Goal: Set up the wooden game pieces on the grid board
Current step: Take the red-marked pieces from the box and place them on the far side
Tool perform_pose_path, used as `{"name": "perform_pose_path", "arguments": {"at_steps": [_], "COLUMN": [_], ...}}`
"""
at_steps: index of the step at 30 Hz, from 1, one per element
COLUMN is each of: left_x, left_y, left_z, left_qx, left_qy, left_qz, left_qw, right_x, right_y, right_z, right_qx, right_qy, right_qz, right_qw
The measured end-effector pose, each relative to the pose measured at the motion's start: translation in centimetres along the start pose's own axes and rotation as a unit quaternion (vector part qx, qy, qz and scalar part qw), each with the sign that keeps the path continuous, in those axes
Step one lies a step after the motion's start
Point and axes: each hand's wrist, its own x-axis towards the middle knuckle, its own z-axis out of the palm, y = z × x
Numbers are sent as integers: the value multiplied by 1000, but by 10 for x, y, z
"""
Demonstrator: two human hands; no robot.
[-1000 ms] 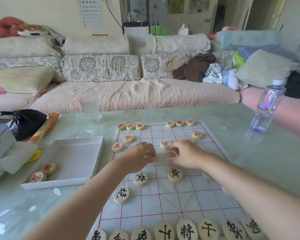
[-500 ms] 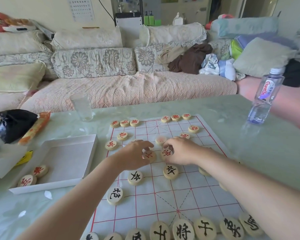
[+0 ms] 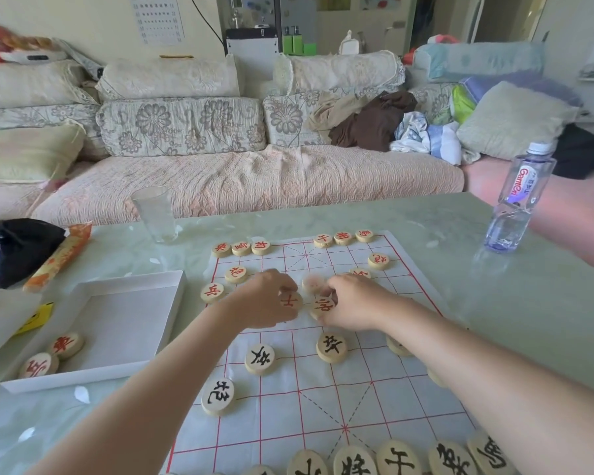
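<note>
The board (image 3: 288, 423) is a white sheet with a red grid, lying flat on the tabletop (image 3: 460, 303). The pieces are round, pale wooden discs, face up, marked in red or black. Red pieces (image 3: 240, 248) sit along the far edge, three to the left and three to the right, with a few more just nearer. The left grip (image 3: 264, 299) holds a red piece (image 3: 290, 301) and the right grip (image 3: 354, 303) holds another. Black pieces (image 3: 398, 457) line the near edge, and three stand further in.
</note>
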Motion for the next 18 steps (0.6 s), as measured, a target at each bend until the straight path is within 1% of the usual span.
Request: {"name": "perform_pose_path", "arguments": {"at_steps": [4, 6, 8, 12, 18], "left_x": [20, 32, 45, 79, 131], "left_y": [-4, -6, -6, -10, -40], "left_z": [-16, -20, -23, -28, -22], "left_qx": [-34, -52, -53, -12, 68], "left_qy": [108, 144, 148, 138, 111], "left_qz": [-9, -11, 1, 7, 6], "left_qw": [994, 988, 988, 990, 992], "right_x": [16, 29, 46, 88, 158], "right_y": [-1, 0, 4, 13, 22], "right_z": [-18, -27, -31, -33, -32], "right_qx": [32, 36, 23, -25, -140], "right_qy": [58, 74, 76, 86, 86], "right_qz": [-7, -7, -10, -14, -44], "right_qw": [998, 997, 997, 996, 985]}}
